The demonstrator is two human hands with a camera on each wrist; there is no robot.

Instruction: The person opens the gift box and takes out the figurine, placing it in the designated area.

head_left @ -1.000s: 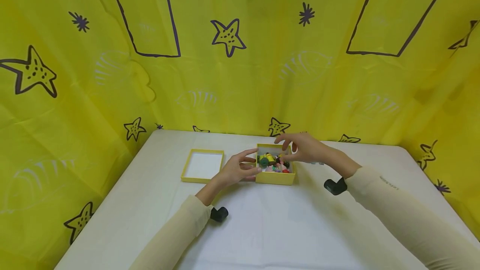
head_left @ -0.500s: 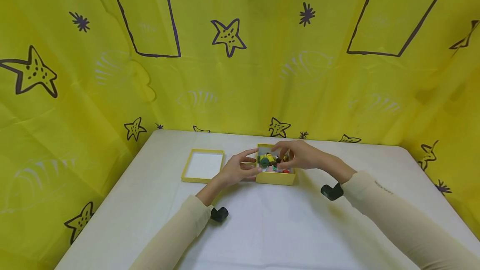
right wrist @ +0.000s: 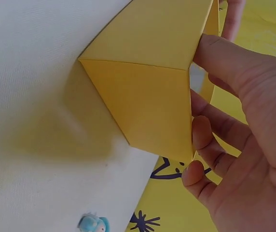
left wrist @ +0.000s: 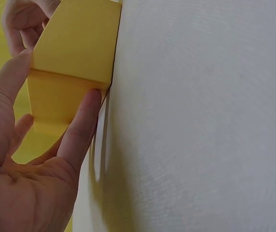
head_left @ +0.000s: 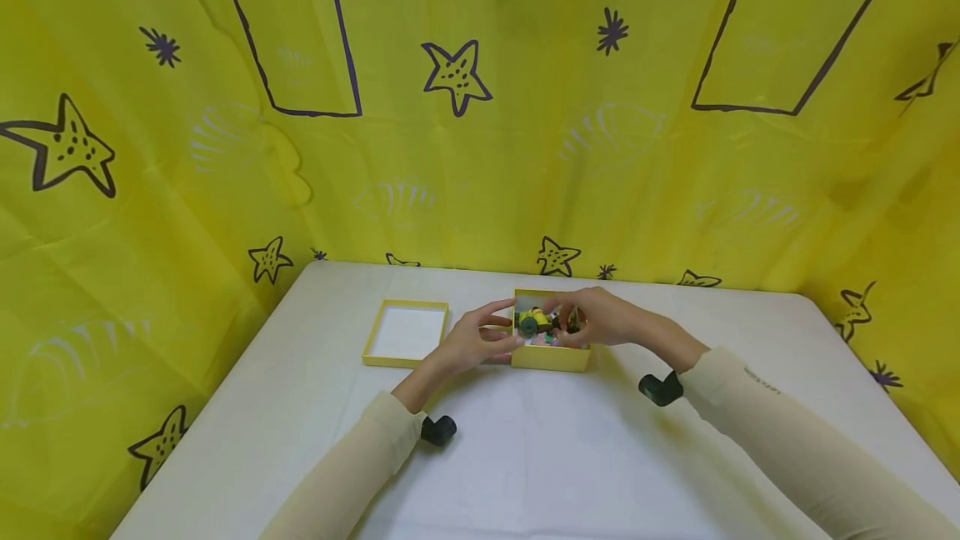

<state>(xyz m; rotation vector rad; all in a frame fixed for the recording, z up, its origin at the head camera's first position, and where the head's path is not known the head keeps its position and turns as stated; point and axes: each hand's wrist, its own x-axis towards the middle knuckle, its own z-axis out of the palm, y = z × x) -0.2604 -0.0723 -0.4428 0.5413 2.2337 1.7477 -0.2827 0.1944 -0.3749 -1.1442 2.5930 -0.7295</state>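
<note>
Fabric (head_left: 510, 165) in bright yellow hangs behind and down both sides of the scene, printed with dark starfish, spiky bursts, large four-sided outlines and pale fish skeletons. In front of it stretches a white-covered table (head_left: 562, 473) with rounded far corners. Two pale cream sleeves (head_left: 810, 432) reach in from the bottom of the head view, the right one bearing small lettering near the cuff.

Toward the table's far edge, near its middle, sits an open yellow box (head_left: 550, 358). To its left, well within reach but separate, a shallow yellow lid (head_left: 396, 360) lies with its white inside facing up.

The person's hands are apart, on opposite sides of the box. The left hand (head_left: 467, 346) has its fingers spread against the box's left side, thumb at the near rim. The right hand (head_left: 606, 315) bends over the right side, thumb and fingers at the opening; whether it pinches anything cannot be told.

A black device (head_left: 439, 430) shows at each wrist. Small toys (head_left: 534, 319) in yellow, green and pink are inside the box. Smallest, a blue figurine (right wrist: 93, 223) appears on the table in the right wrist view, partly cut off.
</note>
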